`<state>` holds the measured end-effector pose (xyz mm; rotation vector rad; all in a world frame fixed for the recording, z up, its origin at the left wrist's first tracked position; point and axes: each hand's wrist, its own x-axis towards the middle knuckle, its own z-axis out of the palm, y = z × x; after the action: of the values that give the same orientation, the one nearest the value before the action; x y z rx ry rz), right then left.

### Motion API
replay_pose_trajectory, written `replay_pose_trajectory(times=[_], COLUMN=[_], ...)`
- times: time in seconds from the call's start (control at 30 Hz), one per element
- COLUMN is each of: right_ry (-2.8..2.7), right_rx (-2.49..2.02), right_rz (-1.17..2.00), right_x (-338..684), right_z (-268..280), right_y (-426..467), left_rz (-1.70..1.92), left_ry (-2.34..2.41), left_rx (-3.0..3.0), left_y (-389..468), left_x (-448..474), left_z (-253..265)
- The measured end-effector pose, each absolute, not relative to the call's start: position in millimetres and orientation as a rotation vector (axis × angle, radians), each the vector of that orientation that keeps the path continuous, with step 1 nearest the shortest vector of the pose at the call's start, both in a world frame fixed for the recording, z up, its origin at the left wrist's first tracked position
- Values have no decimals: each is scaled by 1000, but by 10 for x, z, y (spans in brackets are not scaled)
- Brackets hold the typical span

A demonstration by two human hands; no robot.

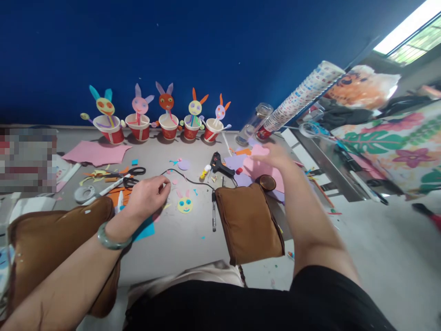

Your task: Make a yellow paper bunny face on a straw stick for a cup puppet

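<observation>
My left hand [148, 197] rests on the grey table with its fingers loosely curled, and nothing shows in them. Just right of it lies a yellow paper rabbit face [185, 205] with pink ears and blue eyes. Over at the right, my right hand [272, 157] is at a pile of coloured paper, its fingertips closed at a piece of pink paper [260, 150]; the hand is slightly blurred. Purple paper [236, 162] lies under and beside the pink. A black glue gun [220, 164] and a yellow glue stick [205, 173] lie between my hands.
Several red paper cups [168, 131] with rabbit spoon puppets line the blue wall. A tall stack of cups [303, 96] leans beside a clear glass jar [253, 124]. Black scissors [132, 177], tape [84, 194], a pen [214, 211] and brown cushions [251, 225] lie nearer.
</observation>
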<state>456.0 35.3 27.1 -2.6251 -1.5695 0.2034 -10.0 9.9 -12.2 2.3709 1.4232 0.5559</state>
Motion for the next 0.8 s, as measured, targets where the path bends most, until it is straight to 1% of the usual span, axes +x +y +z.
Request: replay_pose_trajectory(times=[0.1, 0.2, 0.37, 0.5, 0.57, 0.73, 0.8], right_ry=[-1600, -1640, -1672, -1608, -1499, -1217, -1248], right_rx=[-2712, -2730, -2654, -2634, -2535, -2173, -2107], right_rz=[329, 347, 324, 286, 202, -287, -388], right_x=[4508, 4428, 4311, 4334, 4377, 4466, 4481], right_z=[267, 203, 125, 256, 413, 950, 1137], right_y=[-150, -417, -449, -347, -225, 429, 775], left_rz=[518, 494, 536, 538, 513, 459, 465], left_ry=[1412, 1418, 1420, 1418, 1414, 1433, 1432], left_rx=[2388, 2406, 2428, 2426, 2423, 2404, 2400], left_y=[92, 77, 81, 95, 93, 77, 78], left_x=[-86, -68, -71, -80, -75, -56, -60], left_z=[-124, -116, -102, -87, -75, -68, -77])
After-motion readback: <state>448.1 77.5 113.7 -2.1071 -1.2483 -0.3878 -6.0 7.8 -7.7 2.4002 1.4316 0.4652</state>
